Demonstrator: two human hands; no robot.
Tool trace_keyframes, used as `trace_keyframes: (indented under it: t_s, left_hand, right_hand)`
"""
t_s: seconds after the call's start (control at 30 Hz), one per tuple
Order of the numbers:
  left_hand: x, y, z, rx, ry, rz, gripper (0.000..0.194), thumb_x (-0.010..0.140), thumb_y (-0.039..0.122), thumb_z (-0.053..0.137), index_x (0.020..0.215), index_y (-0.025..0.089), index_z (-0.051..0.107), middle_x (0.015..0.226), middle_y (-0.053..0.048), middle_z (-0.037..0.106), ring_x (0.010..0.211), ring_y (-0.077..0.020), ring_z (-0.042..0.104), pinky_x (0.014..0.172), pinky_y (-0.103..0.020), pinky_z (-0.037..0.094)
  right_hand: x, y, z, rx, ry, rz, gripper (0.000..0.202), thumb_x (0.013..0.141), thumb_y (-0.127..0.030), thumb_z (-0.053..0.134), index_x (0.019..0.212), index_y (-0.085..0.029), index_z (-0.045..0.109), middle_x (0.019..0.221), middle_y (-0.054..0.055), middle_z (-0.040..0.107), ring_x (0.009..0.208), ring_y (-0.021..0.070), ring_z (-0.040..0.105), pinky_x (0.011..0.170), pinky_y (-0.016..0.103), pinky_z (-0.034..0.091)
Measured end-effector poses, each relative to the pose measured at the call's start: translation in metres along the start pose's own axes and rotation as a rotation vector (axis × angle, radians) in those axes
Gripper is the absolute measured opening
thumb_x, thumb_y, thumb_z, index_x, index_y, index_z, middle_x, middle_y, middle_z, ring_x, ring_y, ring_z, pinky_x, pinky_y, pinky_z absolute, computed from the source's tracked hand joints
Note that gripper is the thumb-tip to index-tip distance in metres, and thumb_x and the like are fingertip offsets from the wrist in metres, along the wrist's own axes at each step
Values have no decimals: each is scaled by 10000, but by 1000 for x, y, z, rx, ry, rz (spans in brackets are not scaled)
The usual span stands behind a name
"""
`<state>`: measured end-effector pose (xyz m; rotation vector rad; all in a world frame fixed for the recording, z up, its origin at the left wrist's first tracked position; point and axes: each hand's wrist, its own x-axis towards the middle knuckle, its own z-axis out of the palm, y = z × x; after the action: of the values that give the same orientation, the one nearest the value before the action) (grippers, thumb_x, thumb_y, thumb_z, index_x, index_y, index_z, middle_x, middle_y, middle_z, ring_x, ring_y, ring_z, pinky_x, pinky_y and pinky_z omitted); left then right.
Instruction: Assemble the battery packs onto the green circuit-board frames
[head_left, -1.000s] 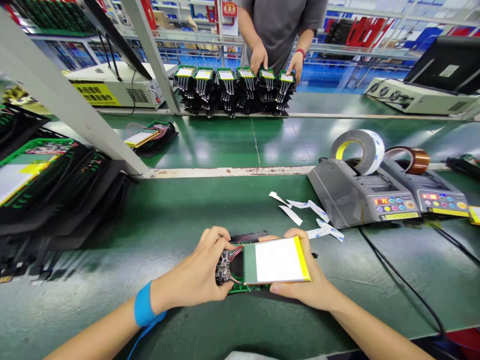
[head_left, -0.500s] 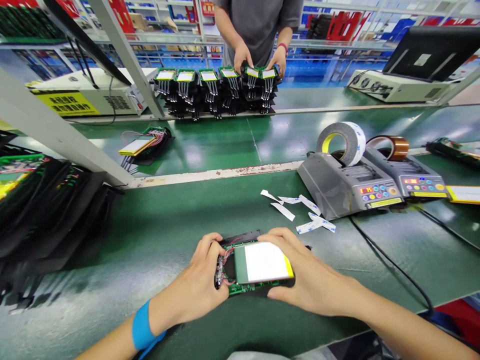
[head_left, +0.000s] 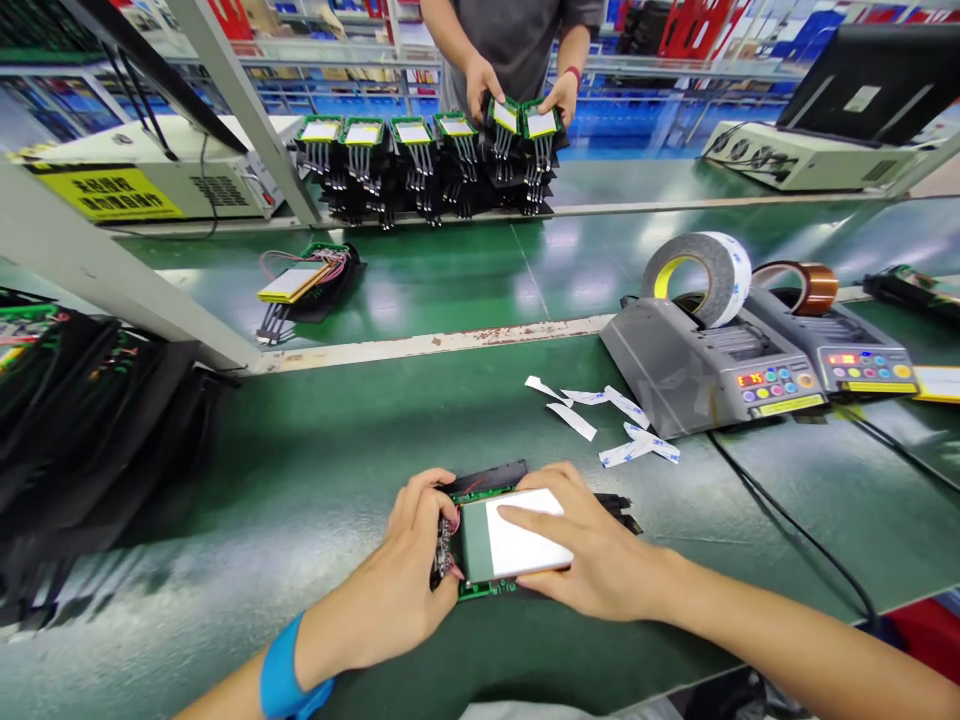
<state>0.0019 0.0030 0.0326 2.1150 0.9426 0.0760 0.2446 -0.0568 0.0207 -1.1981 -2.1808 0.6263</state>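
Observation:
Near the front of the green bench, a green circuit board [head_left: 474,590] carries a flat white-topped battery pack [head_left: 525,540]. My left hand [head_left: 412,550], with a blue band at its wrist, grips the left end of the board, where thin red wires show. Around the right end of the pack is my right hand [head_left: 592,545], thumb at the near edge and one finger lying across the white top. Black leads stick out beyond the right hand. Strips of white backing paper [head_left: 572,421] lie behind it.
Two tape dispensers [head_left: 705,370] stand at the right, their cables running forward. Black assemblies [head_left: 97,430] are stacked at the left. One wired assembly [head_left: 300,282] lies beyond the rail. Across the bench, a person's hands [head_left: 484,85] touch a row of boards [head_left: 412,132].
My right hand has shifted left over the pack, with a finger now across its white top. The pack has moved slightly left on the board. Black leads are more visible at the right.

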Motion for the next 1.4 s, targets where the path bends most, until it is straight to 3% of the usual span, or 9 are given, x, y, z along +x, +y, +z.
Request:
trace_keyframes:
  t_s: [0.23,0.4,0.57,0.7,0.83,0.97,1.1,1.27,1.4]
  left_hand:
    - [0,-2,-3,-3,-15,31,349,741,54,454,982,253,297,1389,-104,170,1316,-259,275,992,-470,434]
    - [-8,-10,-8,74,-36,62,233,865,184,448,1063,259,352,1414,-91,186,1261,-252,348,970,-461,450]
    - [-9,-11,-16,360,109,245,182,899,217,471,1071,274,484,1328,-59,331,1221,-273,335,1018,-525,340]
    - [0,3,-24,435,67,321,122,875,158,462,914,239,545,1146,-33,490,1076,-229,445,997,-489,357]
    - [4,8,-24,489,33,365,148,853,106,449,800,210,540,1048,-30,558,1000,-223,494,960,-475,413]
    - [-3,-11,-23,609,12,562,209,886,102,436,1001,191,586,1102,-62,632,1109,-242,535,1002,-423,448]
    - [-6,-32,-28,665,-44,699,401,890,102,425,1288,152,450,1289,-96,585,1255,-222,484,1057,-364,434]
    - [2,-45,-34,597,-154,750,317,841,99,450,1119,217,546,1225,-66,635,1239,-226,508,1079,-413,411]
    - [4,-60,-30,546,-70,827,253,799,80,481,986,238,545,1256,-70,620,1283,-211,464,1068,-440,420]
  right_hand:
    - [2,-1,9,-7,49,18,586,745,-256,720,1277,-227,476,1151,117,440,1069,262,413,906,482,417]
    - [1,1,10,-21,40,9,568,754,-277,704,1276,-224,486,1157,117,439,1071,260,414,916,485,405]
    - [1,2,8,-11,43,-8,542,768,-276,693,1271,-205,503,1141,122,445,1070,251,417,923,472,414]
    - [2,1,7,-22,35,1,504,773,-293,688,1247,-212,535,1124,116,455,1067,250,426,922,474,422]
    - [2,2,7,-25,30,7,504,769,-310,692,1241,-213,545,1119,112,465,1071,251,429,924,475,419]
    - [1,4,8,-13,27,4,509,767,-325,693,1241,-211,546,1129,120,473,1073,255,432,917,478,421]
    - [0,5,8,-7,37,-13,507,771,-332,690,1238,-203,543,1138,123,471,1086,252,429,923,469,417]
    - [1,5,7,-8,35,-18,498,767,-335,695,1223,-188,557,1125,127,474,1082,247,426,923,452,414]
    - [2,5,7,-5,48,-28,491,778,-342,681,1227,-195,548,1105,119,479,1071,241,438,910,447,417]
